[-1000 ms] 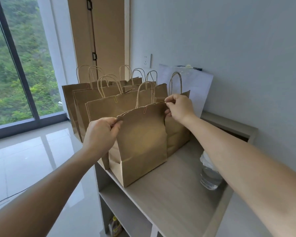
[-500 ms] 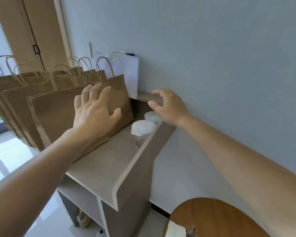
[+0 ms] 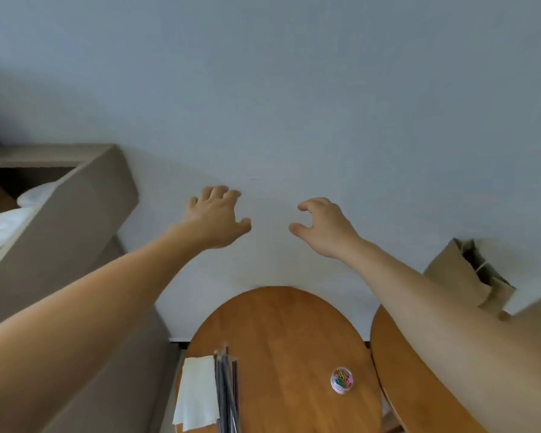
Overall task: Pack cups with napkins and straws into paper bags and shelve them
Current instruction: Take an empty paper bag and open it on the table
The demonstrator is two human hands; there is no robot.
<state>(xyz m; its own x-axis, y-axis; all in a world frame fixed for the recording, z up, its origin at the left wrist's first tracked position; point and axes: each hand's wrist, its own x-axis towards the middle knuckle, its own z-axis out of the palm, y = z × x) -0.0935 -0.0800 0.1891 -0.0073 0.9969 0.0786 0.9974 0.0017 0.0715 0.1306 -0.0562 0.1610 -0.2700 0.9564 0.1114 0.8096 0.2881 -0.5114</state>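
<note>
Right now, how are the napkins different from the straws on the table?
The napkins are white; the straws are dark grey. The napkins are wide, flat sheets in a stack; the straws are long, thin sticks in a bundle. What they share: both lie side by side at the left of the round wooden table, and nothing holds them.

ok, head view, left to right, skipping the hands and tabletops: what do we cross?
shelf unit → napkins → straws → tub of coloured clips → paper bag
</note>
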